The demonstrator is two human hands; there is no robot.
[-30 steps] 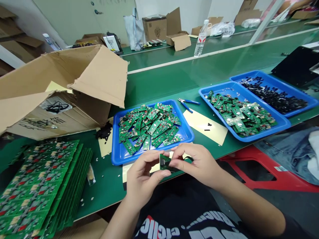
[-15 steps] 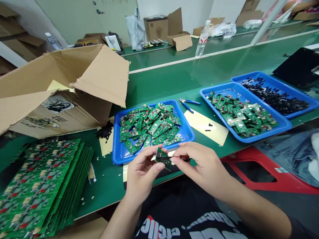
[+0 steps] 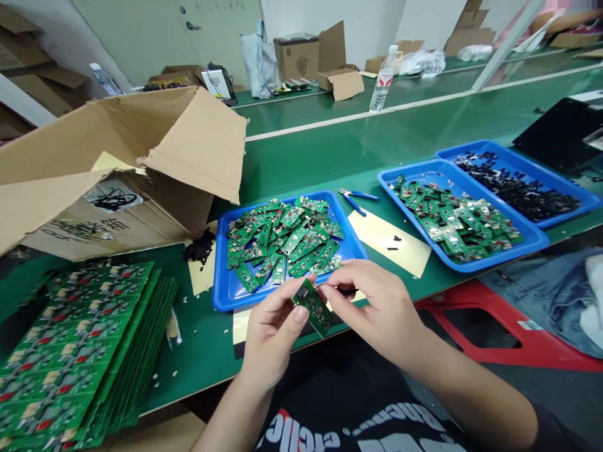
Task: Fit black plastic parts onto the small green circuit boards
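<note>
My left hand [image 3: 273,329] pinches a small green circuit board [image 3: 315,309] by its left edge, thumb in front and fingers behind. The board is tilted, and a black component sits near its top end. My right hand [image 3: 372,301] is closed around a thin black tool [image 3: 347,292], mostly hidden by the fingers; its kind cannot be made out. The right fingertips are close to the board's upper right edge. Just beyond both hands, a blue tray [image 3: 219,276] holds a heap of similar small boards [image 3: 287,235].
Blue-handled cutters [image 3: 360,196] and a yellowish sheet [image 3: 405,248] with black bits lie right of the tray. Farther right are a tray of boards [image 3: 537,242] and one of black parts [image 3: 591,199]. Stacked board panels [image 3: 75,339] and an open carton [image 3: 188,132] stand left.
The thin black tool has come off the board's face, as my right hand shifted slightly up. The board has turned in my left hand, so more of its face shows.
</note>
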